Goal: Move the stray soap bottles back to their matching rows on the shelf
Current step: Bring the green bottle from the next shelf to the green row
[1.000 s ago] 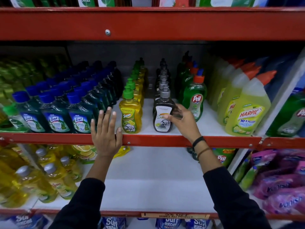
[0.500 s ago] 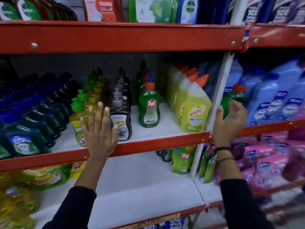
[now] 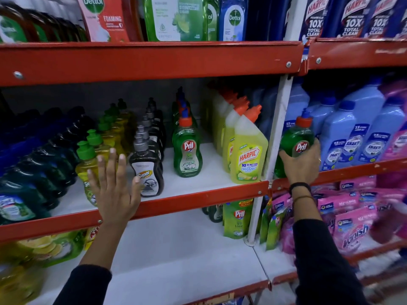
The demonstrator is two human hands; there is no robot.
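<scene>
A stray green Pril bottle (image 3: 296, 139) with an orange cap stands on the right shelf bay, in front of blue Shakti bottles (image 3: 356, 133). My right hand (image 3: 302, 164) is wrapped around its lower half. The matching Pril row (image 3: 187, 148) runs back on the middle shelf of the left bay. To its left stand a black Super row (image 3: 148, 166) and a yellow Super row (image 3: 94, 155) with green caps. My left hand (image 3: 114, 188) rests flat, fingers spread, on the red shelf edge (image 3: 198, 202) in front of the yellow row.
Yellow Harpic bottles (image 3: 246, 155) stand between the Pril row and the white upright post (image 3: 275, 133). Dark blue-capped bottles (image 3: 33, 172) fill the left. Pink Vanish pouches (image 3: 352, 227) and green Pril pouches (image 3: 237, 219) lie on the lower shelf. Dettol packs (image 3: 176, 18) sit above.
My right hand left the black Super bottle, moved right past the post and closed on the stray Pril bottle. The view swung right. My left hand stayed on the shelf edge.
</scene>
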